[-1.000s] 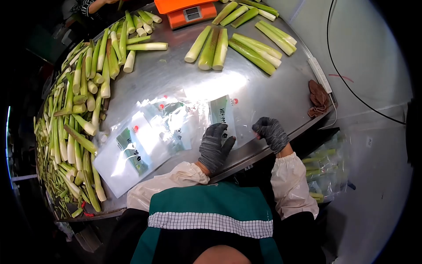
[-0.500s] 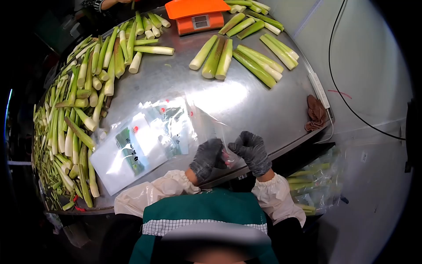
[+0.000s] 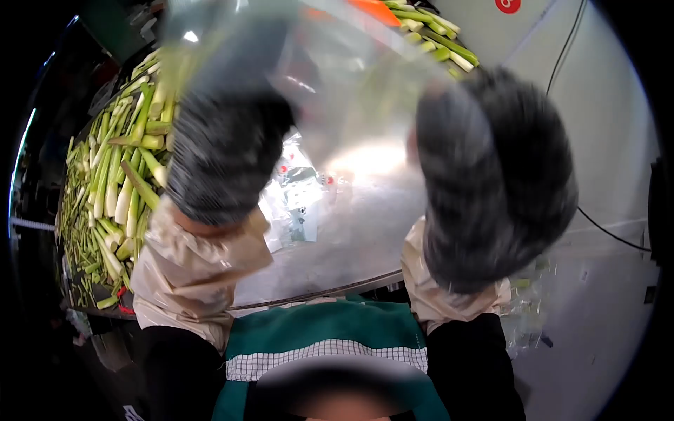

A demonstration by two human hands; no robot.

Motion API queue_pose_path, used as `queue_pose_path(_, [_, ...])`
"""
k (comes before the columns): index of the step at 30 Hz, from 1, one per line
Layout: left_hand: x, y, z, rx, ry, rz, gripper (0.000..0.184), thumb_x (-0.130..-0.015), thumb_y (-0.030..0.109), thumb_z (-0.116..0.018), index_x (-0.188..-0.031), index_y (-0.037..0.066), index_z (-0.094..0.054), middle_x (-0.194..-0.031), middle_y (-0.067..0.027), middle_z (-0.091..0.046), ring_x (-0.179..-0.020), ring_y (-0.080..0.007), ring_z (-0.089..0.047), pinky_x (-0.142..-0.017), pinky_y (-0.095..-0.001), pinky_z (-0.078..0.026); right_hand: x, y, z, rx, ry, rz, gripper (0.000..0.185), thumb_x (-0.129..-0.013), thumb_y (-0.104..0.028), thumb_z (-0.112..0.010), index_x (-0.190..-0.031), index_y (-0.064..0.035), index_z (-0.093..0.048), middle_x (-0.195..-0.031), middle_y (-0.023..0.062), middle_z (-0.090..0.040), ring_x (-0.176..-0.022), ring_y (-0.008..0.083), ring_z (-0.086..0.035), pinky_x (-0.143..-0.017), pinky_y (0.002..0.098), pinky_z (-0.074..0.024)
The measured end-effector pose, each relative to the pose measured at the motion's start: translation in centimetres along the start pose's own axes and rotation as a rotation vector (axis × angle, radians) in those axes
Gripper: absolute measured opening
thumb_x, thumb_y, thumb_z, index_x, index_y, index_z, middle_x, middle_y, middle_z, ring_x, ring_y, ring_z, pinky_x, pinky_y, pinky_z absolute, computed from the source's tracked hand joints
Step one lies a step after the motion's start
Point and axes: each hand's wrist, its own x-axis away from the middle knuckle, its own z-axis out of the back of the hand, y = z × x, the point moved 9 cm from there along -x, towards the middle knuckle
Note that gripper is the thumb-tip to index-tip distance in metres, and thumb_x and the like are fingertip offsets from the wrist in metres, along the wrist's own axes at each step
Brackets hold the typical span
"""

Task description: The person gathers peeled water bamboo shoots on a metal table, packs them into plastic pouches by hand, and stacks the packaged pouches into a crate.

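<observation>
Lifted from low over the near edge of the steel table (image 3: 351,256) a half second earlier, a clear plastic bag (image 3: 358,77) now hangs in the air between two gloved hands, which have risen with it toward the camera and spread farther apart.

Seen from the head camera, the bag blurs above the table's far half. The right hand (image 3: 498,175) is curled, its thumb beside the film; the left hand (image 3: 228,154) reaches up behind the film, fingers lost in blur. Whether either pinches the plastic cannot be told.

The likeliest mishap is a slip or a tear: thin film, thick knit gloves and fast motion could pull an edge loose or split a seam. A wide swing might also brush the flat printed bags (image 3: 298,203) and scatter them, or catch the green stalks (image 3: 119,182) heaped along the table's left edge.

Nothing can be made out for certain inside the raised bag; green tints may be produce showing through. The printed bags lie flat, apparently unfilled, inward from the near edge. Past the near right corner, lower down, filled bags (image 3: 526,309) show a trace of green within. An orange scale (image 3: 375,10) sits at the far edge, partly hidden.
</observation>
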Motion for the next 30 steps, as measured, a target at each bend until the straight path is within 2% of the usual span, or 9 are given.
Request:
queue_pose_path(5, [1.4,9.5,2.1,-0.826,0.172,-0.457,0.03,-0.077,-0.004,-0.044,-0.105,0.003,-0.048,-0.094,-0.0087,-0.055,-0.085,-0.0183,-0.053,-0.071,-0.0274,-0.047,-2.4,4.0,-4.6,-0.331,-0.026,-0.1,0.018,-0.075,-0.006,-0.057,-0.091,0.0012,-0.056,-0.08,0.0157,-0.06,-0.068,0.02,-0.06,-0.061,0.0267,-0.0513])
queue_pose_path(8, [4.0,11.0,0.2,-1.42,0.309,-0.456,0.022,-0.074,-0.002,-0.053,-0.095,0.002,-0.056,-0.082,-0.0065,-0.059,-0.067,-0.0127,-0.056,-0.062,-0.0246,-0.049,2.6,10.6,-9.9,-0.769,0.033,-0.562,0.018,-0.073,-0.012,-0.058,-0.06,-0.0013,-0.052,-0.051,0.0036,-0.05,-0.044,0.01,-0.047,-0.042,0.0228,-0.0399])
queue_pose_path(11, [6.8,4.8,3.9,-1.516,0.377,-0.345,0.018,-0.07,0.004,-0.058,-0.087,0.003,-0.057,-0.073,-0.0096,-0.059,-0.062,-0.0206,-0.057,-0.057,-0.0293,-0.047,12.4,18.0,-15.1,-0.736,-0.173,-1.018,0.017,-0.076,-0.012,-0.053,-0.066,0.0003,-0.052,-0.056,0.0071,-0.052,-0.047,0.0146,-0.051,-0.044,0.025,-0.0434])
queue_pose_path(12, [7.2,1.7,5.1,-1.768,0.247,-0.295,0.015,-0.07,0.008,-0.058,-0.085,0.004,-0.057,-0.072,-0.0123,-0.058,-0.063,-0.0239,-0.057,-0.056,-0.0321,-0.046,16.1,20.6,-16.1,-0.632,-0.258,-1.165,0.017,-0.079,-0.013,-0.05,-0.067,-0.0002,-0.051,-0.058,0.0091,-0.052,-0.051,0.017,-0.054,-0.046,0.026,-0.0462])
queue_pose_path(14, [7.8,-6.7,11.1,-2.034,0.107,0.639,0.015,-0.071,0.015,-0.045,-0.081,0.009,-0.054,-0.075,-0.0162,-0.057,-0.068,-0.0305,-0.056,-0.061,-0.0393,-0.044,24.2,25.2,-16.0,-0.706,0.042,-1.574,0.019,-0.073,-0.013,-0.048,-0.065,0.0042,-0.052,-0.056,0.0103,-0.053,-0.043,0.0165,-0.05,-0.042,0.0267,-0.0427])
queue_pose_path(19, [14.2,-18.8,13.1,-1.76,0.008,1.148,0.032,-0.072,0.019,-0.043,-0.101,0.006,-0.047,-0.089,-0.0176,-0.055,-0.084,-0.0321,-0.054,-0.073,-0.0391,-0.043,31.3,28.5,-10.8,-0.277,-0.064,-1.569,0.023,-0.074,-0.017,-0.047,-0.067,0.0035,-0.053,-0.058,0.0109,-0.055,-0.043,0.0174,-0.05,-0.044,0.0279,-0.0434])
queue_pose_path(26, [14.6,-19.4,11.3,-1.677,0.114,1.064,0.029,-0.072,0.019,-0.047,-0.097,0.004,-0.047,-0.077,-0.0189,-0.056,-0.073,-0.0326,-0.056,-0.065,-0.0413,-0.044,27.7,28.6,-6.4,0.007,-0.362,-1.441,0.027,-0.078,-0.017,-0.049,-0.06,0.0015,-0.055,-0.049,0.0097,-0.052,-0.044,0.0173,-0.053,-0.047,0.0283,-0.0438])
queue_pose_path(28, [13.6,-18.8,11.8,-1.673,0.177,0.943,0.024,-0.071,0.016,-0.047,-0.092,0.005,-0.049,-0.075,-0.0188,-0.056,-0.072,-0.0328,-0.055,-0.063,-0.0412,-0.044,27.1,28.5,-6.7,0.103,-0.958,-1.498,0.023,-0.078,-0.018,-0.05,-0.065,-0.0008,-0.056,-0.052,0.0105,-0.052,-0.047,0.0189,-0.054,-0.049,0.0279,-0.0442])
queue_pose_path(30, [12.0,-18.5,11.7,-1.725,0.178,0.769,0.014,-0.068,0.009,-0.051,-0.081,0.006,-0.053,-0.075,-0.0147,-0.057,-0.07,-0.0316,-0.055,-0.063,-0.0394,-0.044,20.8,32.3,-0.1,0.451,-0.448,-0.966,0.017,-0.077,-0.018,-0.051,-0.073,-0.0032,-0.056,-0.057,0.0099,-0.055,-0.052,0.0216,-0.055,-0.053,0.0302,-0.0447])
